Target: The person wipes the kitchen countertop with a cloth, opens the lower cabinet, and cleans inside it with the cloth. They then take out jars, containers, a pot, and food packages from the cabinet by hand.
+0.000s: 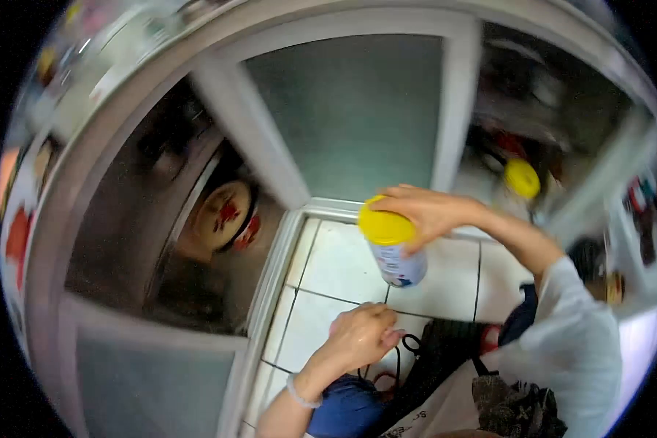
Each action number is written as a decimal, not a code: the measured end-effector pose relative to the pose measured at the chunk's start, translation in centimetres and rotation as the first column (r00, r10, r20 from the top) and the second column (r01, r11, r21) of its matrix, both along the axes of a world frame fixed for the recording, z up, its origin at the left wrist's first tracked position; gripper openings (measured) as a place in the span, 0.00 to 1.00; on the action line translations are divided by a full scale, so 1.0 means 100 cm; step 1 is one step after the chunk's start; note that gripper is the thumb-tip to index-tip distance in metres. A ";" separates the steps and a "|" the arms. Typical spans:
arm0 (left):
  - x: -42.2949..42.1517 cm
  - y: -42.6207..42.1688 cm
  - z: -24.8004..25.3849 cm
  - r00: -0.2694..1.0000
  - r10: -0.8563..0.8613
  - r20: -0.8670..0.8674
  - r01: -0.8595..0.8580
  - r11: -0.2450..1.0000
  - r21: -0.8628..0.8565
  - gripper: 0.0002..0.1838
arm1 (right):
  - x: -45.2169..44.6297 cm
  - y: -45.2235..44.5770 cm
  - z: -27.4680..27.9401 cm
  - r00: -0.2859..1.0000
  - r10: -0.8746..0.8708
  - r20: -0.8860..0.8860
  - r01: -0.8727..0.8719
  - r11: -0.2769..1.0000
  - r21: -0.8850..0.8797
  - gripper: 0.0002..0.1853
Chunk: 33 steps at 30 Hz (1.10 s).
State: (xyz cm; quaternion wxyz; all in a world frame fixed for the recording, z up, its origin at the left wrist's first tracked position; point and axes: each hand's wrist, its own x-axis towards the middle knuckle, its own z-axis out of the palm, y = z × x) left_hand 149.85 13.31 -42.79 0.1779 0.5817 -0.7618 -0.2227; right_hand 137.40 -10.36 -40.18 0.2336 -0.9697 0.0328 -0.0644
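Note:
My right hand (432, 212) grips a cylindrical canister (398, 264) near its top. The canister has a yellow lid and a pale printed label, and it is tilted slightly above the white floor tiles. Lower down, in front of my knees, my left hand (363, 334) is closed with its fingers curled. A bit of pink shows at its edge; what it holds, if anything, I cannot make out. A pale band (303, 390) circles the left wrist.
A cabinet with light frames and greenish panels (354, 109) curves around me. Its left opening holds a round item with a red pattern (226, 215). On the right, another yellow-lidded container (521, 179) stands inside, blurred. White tiles (336, 266) cover the floor.

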 end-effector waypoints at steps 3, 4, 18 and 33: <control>-0.012 -0.006 -0.009 0.998 -0.049 0.026 0.049 0.999 0.023 0.11 | -0.035 -0.012 -0.005 0.993 -0.072 0.093 0.071 0.997 0.015 0.45; -0.017 -0.009 -0.011 1.000 0.005 0.016 -0.005 1.000 0.023 0.10 | -0.045 -0.019 -0.008 0.995 -0.057 0.087 0.057 0.998 -0.002 0.45; -0.034 -0.044 -0.027 0.942 0.330 0.061 -0.334 0.904 0.267 0.09 | -0.120 -0.072 0.008 0.988 -0.143 0.054 0.141 0.989 0.035 0.39; -0.004 -0.082 -0.066 0.838 0.541 0.067 -0.522 0.761 0.386 0.09 | -0.133 -0.076 0.010 0.991 -0.133 -0.022 0.134 0.972 0.191 0.26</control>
